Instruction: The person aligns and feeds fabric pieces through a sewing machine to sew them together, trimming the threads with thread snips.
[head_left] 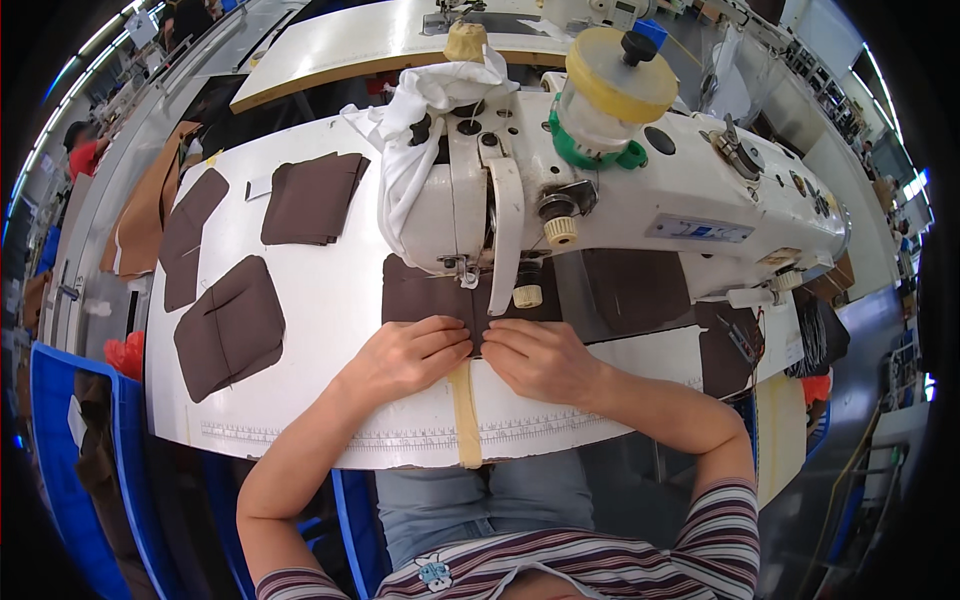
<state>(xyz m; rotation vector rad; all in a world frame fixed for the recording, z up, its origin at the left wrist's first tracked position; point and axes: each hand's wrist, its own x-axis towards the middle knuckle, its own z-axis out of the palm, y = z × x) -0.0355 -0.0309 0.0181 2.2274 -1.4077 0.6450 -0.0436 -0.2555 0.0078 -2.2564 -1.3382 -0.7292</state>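
Observation:
My left hand (425, 355) and my right hand (530, 355) face each other below the needle of a white sewing machine (445, 200). Both have their fingers bent and pressed together on the near edge of a dark brown fabric panel (420, 285), either side of a seam line. The panel lies under the presser foot (462, 270); thumbs are mostly hidden. A yellow tape strip (465, 420) runs from between my hands to the table's front edge.
Brown fabric pieces (228, 330) and a stack (305, 200) lie left on the white table (250, 410); more panels (635, 290) lie right. Blue crates (60, 460) stand lower left. A white cloth (420, 100) drapes the machine. People (80, 150) are in the background.

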